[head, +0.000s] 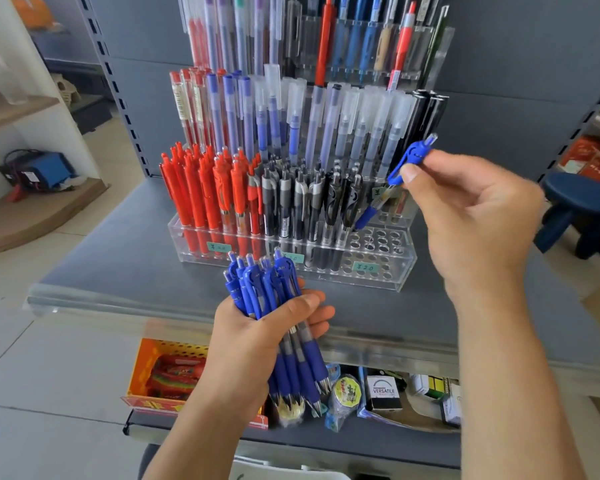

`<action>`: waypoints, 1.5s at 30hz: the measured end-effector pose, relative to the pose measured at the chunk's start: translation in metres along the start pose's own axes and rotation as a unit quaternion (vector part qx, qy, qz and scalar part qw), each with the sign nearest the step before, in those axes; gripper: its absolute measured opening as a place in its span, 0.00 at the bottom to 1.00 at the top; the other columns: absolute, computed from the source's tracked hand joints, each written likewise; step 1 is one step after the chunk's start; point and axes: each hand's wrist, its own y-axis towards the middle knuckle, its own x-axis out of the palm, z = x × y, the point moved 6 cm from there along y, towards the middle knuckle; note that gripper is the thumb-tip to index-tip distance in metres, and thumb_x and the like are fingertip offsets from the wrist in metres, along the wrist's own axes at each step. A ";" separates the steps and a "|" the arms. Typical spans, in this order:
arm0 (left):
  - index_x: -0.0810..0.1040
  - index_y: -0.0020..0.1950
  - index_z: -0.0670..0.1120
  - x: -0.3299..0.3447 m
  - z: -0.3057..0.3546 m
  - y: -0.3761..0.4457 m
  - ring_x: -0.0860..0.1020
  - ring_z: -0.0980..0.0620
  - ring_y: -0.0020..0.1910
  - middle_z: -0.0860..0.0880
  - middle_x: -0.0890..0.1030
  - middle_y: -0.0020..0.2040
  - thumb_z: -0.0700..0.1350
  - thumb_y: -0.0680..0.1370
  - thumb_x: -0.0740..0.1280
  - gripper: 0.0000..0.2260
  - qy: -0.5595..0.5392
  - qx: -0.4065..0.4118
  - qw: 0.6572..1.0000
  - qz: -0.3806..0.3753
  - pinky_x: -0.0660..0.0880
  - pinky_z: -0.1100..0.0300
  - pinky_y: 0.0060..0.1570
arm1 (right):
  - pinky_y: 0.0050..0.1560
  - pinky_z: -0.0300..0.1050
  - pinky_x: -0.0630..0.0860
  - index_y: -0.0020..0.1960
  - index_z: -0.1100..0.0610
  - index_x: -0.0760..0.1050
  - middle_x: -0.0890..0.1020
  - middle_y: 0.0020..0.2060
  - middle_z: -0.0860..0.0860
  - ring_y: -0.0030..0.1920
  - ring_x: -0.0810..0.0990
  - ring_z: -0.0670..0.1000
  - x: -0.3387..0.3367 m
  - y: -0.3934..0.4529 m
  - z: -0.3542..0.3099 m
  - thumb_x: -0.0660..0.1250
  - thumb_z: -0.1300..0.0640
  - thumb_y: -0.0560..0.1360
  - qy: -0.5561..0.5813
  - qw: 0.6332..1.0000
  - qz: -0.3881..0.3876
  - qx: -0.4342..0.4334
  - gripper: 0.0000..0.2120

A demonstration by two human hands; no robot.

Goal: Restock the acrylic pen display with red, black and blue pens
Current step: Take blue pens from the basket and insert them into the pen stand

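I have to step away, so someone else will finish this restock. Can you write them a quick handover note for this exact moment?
Left hand: grips a bundle of blue click pens, tips down, in front of the shelf.
Right hand: pinches a single blue click pen near its clip, tip angled down toward the empty holes at the right end of the clear acrylic pen display.
Done: red click pens fill the left section, black click pens the middle.
Left: seat this pen, then load the bundle into the empty holes.
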 end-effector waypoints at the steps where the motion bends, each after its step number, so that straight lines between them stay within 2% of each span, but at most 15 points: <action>1: 0.86 0.38 0.48 0.000 0.000 0.000 0.86 0.38 0.45 0.37 0.86 0.44 0.37 0.67 0.74 0.06 -0.001 0.000 1.000 0.000 0.83 0.53 0.42 | 0.46 0.34 0.80 0.48 0.47 0.83 0.85 0.37 0.33 0.42 0.86 0.39 0.001 0.006 -0.003 0.77 0.62 0.73 -0.012 1.000 -0.026 0.003 0.10; 5: 0.85 0.38 0.46 0.001 -0.002 0.002 0.86 0.37 0.45 0.36 0.86 0.44 0.37 0.66 0.74 0.05 -0.012 -0.004 1.000 0.002 0.83 0.52 0.42 | 0.48 0.39 0.82 0.47 0.46 0.84 0.87 0.40 0.40 0.43 0.87 0.44 0.008 0.019 0.000 0.77 0.60 0.73 -0.033 0.996 -0.081 0.012 0.10; 8: 0.84 0.42 0.42 0.001 -0.004 0.002 0.86 0.37 0.44 0.35 0.85 0.45 0.38 0.65 0.75 0.07 -0.012 0.003 1.000 0.015 0.84 0.52 0.42 | 0.48 0.37 0.81 0.47 0.44 0.83 0.87 0.39 0.38 0.43 0.86 0.42 0.015 0.022 0.006 0.77 0.59 0.73 -0.026 0.996 -0.084 0.004 0.10; 11: 0.85 0.41 0.45 0.003 -0.006 0.004 0.86 0.37 0.44 0.36 0.85 0.45 0.37 0.66 0.77 0.07 -0.009 0.014 1.000 0.015 0.83 0.52 0.42 | 0.47 0.33 0.79 0.45 0.40 0.81 0.85 0.38 0.33 0.42 0.85 0.39 0.021 0.027 0.010 0.77 0.57 0.73 -0.025 0.996 -0.090 -0.002 0.12; 13: 0.85 0.43 0.45 0.003 -0.008 0.006 0.86 0.37 0.45 0.36 0.85 0.45 0.35 0.67 0.79 0.09 -0.008 0.019 1.000 0.015 0.83 0.52 0.42 | 0.47 0.33 0.79 0.45 0.40 0.81 0.85 0.38 0.34 0.42 0.85 0.39 0.023 0.031 0.013 0.77 0.55 0.73 -0.030 0.994 -0.108 -0.004 0.10; 16: 0.85 0.43 0.44 0.001 -0.010 0.007 0.86 0.36 0.44 0.35 0.85 0.45 0.36 0.66 0.75 0.08 -0.009 0.021 1.000 0.020 0.83 0.51 0.41 | 0.44 0.37 0.81 0.44 0.40 0.82 0.86 0.39 0.37 0.42 0.86 0.42 0.024 0.035 0.018 0.77 0.52 0.72 -0.044 0.987 -0.152 0.003 0.07; 20: 0.85 0.42 0.44 0.001 -0.010 0.010 0.86 0.35 0.42 0.35 0.85 0.44 0.36 0.65 0.74 0.08 -0.013 0.014 1.000 0.021 0.83 0.51 0.39 | 0.45 0.44 0.84 0.42 0.41 0.83 0.87 0.38 0.40 0.41 0.87 0.44 0.026 0.035 0.026 0.79 0.53 0.71 -0.078 0.977 -0.200 0.019 0.08; 24: 0.85 0.42 0.43 0.003 -0.009 0.012 0.86 0.35 0.40 0.35 0.85 0.43 0.36 0.64 0.73 0.08 -0.010 0.014 1.000 0.024 0.83 0.52 0.38 | 0.43 0.46 0.85 0.41 0.43 0.83 0.87 0.37 0.42 0.39 0.87 0.45 0.028 0.035 0.029 0.80 0.53 0.70 -0.093 0.975 -0.202 0.031 0.07; 27: 0.85 0.41 0.43 0.004 -0.009 0.013 0.86 0.35 0.40 0.35 0.85 0.42 0.35 0.64 0.73 0.08 -0.008 0.015 1.000 0.024 0.83 0.51 0.37 | 0.46 0.51 0.84 0.42 0.47 0.84 0.87 0.36 0.43 0.38 0.87 0.47 0.030 0.033 0.037 0.81 0.53 0.68 -0.113 0.967 -0.218 0.062 0.07; 30: 0.85 0.42 0.43 0.002 -0.009 0.014 0.86 0.35 0.40 0.35 0.85 0.43 0.35 0.63 0.75 0.09 -0.007 0.011 1.000 0.022 0.83 0.51 0.38 | 0.47 0.53 0.84 0.42 0.45 0.85 0.87 0.35 0.44 0.38 0.88 0.48 0.031 0.032 0.039 0.81 0.51 0.66 -0.125 0.962 -0.229 0.077 0.08; 33: 0.85 0.43 0.43 0.003 -0.009 0.014 0.86 0.34 0.42 0.35 0.85 0.44 0.37 0.61 0.79 0.13 -0.003 0.011 1.000 0.012 0.83 0.51 0.39 | 0.47 0.52 0.84 0.43 0.45 0.85 0.87 0.35 0.45 0.38 0.88 0.48 0.031 0.032 0.039 0.81 0.50 0.65 -0.126 0.963 -0.222 0.087 0.08; 37: 0.85 0.43 0.43 0.002 -0.009 0.014 0.86 0.34 0.41 0.35 0.85 0.43 0.36 0.64 0.74 0.09 0.000 0.009 1.000 0.016 0.83 0.51 0.38 | 0.46 0.51 0.84 0.42 0.46 0.85 0.87 0.35 0.45 0.38 0.88 0.48 0.030 0.032 0.039 0.82 0.51 0.66 -0.127 0.964 -0.212 0.100 0.08; 45: 0.85 0.41 0.43 0.003 -0.008 0.014 0.86 0.34 0.40 0.35 0.85 0.43 0.36 0.63 0.74 0.08 0.006 0.013 1.000 0.025 0.83 0.52 0.37 | 0.45 0.52 0.84 0.42 0.47 0.85 0.87 0.34 0.45 0.37 0.88 0.48 0.028 0.030 0.036 0.82 0.52 0.66 -0.131 0.963 -0.205 0.117 0.08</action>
